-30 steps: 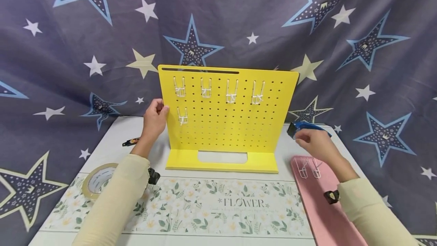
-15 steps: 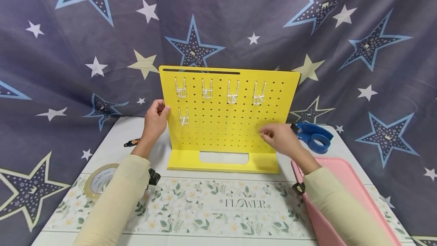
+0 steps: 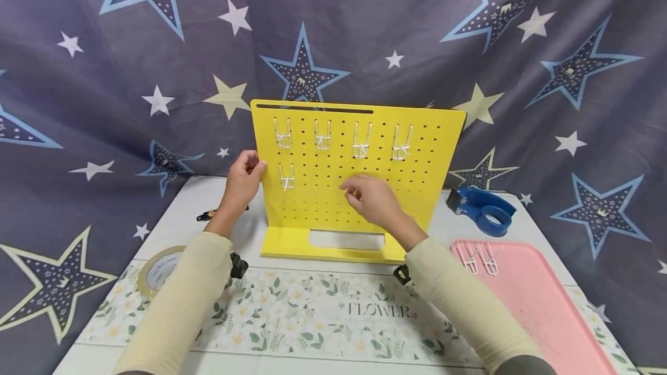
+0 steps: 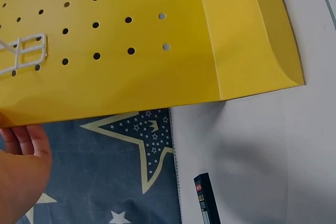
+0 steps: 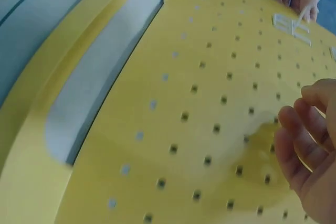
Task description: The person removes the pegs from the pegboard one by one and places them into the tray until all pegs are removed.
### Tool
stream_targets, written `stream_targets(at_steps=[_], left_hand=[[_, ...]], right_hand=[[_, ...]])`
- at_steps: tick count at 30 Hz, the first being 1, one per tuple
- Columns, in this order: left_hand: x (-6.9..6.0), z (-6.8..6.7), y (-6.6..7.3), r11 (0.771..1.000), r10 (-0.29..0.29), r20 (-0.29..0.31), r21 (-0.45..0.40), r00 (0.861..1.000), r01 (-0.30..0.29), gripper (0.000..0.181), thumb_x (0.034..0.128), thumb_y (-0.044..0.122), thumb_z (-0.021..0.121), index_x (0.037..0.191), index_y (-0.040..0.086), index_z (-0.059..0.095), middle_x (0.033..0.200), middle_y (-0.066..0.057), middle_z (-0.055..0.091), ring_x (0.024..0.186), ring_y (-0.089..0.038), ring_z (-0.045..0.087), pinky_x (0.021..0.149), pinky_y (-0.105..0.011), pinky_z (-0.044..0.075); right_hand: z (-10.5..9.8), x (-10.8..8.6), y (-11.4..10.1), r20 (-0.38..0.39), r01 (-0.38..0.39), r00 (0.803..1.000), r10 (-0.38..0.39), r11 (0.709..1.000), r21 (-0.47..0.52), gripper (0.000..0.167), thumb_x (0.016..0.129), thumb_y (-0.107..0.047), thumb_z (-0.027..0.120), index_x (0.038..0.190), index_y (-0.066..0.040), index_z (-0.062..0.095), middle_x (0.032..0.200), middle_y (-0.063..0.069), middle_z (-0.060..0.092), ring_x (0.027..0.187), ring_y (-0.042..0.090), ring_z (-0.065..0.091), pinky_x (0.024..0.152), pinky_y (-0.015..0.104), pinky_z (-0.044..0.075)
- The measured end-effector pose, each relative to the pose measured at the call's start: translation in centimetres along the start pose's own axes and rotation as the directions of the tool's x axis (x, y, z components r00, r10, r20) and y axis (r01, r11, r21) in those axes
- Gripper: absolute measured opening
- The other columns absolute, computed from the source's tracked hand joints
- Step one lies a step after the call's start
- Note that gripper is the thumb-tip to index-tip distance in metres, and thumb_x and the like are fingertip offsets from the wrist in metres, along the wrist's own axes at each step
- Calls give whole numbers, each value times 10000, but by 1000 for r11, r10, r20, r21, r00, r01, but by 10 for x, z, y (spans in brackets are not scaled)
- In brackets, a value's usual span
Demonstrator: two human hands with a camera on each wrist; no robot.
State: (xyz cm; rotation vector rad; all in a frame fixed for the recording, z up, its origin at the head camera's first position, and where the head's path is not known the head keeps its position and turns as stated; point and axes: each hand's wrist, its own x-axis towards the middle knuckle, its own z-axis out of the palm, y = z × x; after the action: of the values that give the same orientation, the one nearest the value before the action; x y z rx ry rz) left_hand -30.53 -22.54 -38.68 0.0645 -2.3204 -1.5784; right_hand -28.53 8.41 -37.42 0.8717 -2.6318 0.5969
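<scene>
A yellow pegboard [image 3: 312, 207] stands upright on its base. My left hand [image 3: 244, 181] grips its left edge, thumb in front and fingers behind. White wire hooks hang along the board's top row, and another hook [image 3: 287, 177] is below at the left, also seen near the left hand in the right wrist view. My right hand [image 3: 370, 198] is in front of the board's middle, right of that lower hook. Its fingers [image 5: 294, 135] are loosely bent, and I see nothing between them in the right wrist view. Whether they touch the board is unclear.
At the right a pink tray [image 3: 526, 288] carries loose white hooks [image 3: 479, 259]. Behind it sits a blue tape dispenser [image 3: 484, 210]. A tape roll [image 3: 158, 271] and a dark slim tool [image 3: 208, 214] lie at the left. A floral mat [image 3: 307, 317] covers the table's front.
My right hand has moved left from beside the tape dispenser to in front of the pegboard's middle. The left hand keeps its grip on the edge. The view has shifted slightly.
</scene>
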Motion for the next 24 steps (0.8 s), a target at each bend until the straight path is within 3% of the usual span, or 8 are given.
stream_targets(at_steps=[6,13,24], left_hand=[[1,-1,-1,1000,2,30,4,1000,-2,265,1052,255,572,1264,100,534,1064,-37,556,936,-188,543,809,-249,486],[1,-4,-2,1000,7,-2,-16,1000,-7,255,1030,224,617,1237,91,550,1017,-2,557,901,-160,550,745,-192,478],[5,-1,-3,1000,14,32,-2,999,-14,278,1028,229,627,1246,84,535,1028,-7,545,909,-151,560,785,-211,498]], right_hand=[[15,16,-18,-3,31,1000,-31,999,-9,185,978,-141,649,1129,-153,755,1053,-4,740,852,129,675,720,276,559],[32,31,-39,-88,70,994,-70,998,0,179,976,-144,663,1133,-155,748,1089,-10,739,854,103,693,711,228,565],[60,49,-64,-235,91,963,-129,982,-168,231,969,-243,699,1199,-223,719,1138,-38,728,675,78,609,499,183,420]])
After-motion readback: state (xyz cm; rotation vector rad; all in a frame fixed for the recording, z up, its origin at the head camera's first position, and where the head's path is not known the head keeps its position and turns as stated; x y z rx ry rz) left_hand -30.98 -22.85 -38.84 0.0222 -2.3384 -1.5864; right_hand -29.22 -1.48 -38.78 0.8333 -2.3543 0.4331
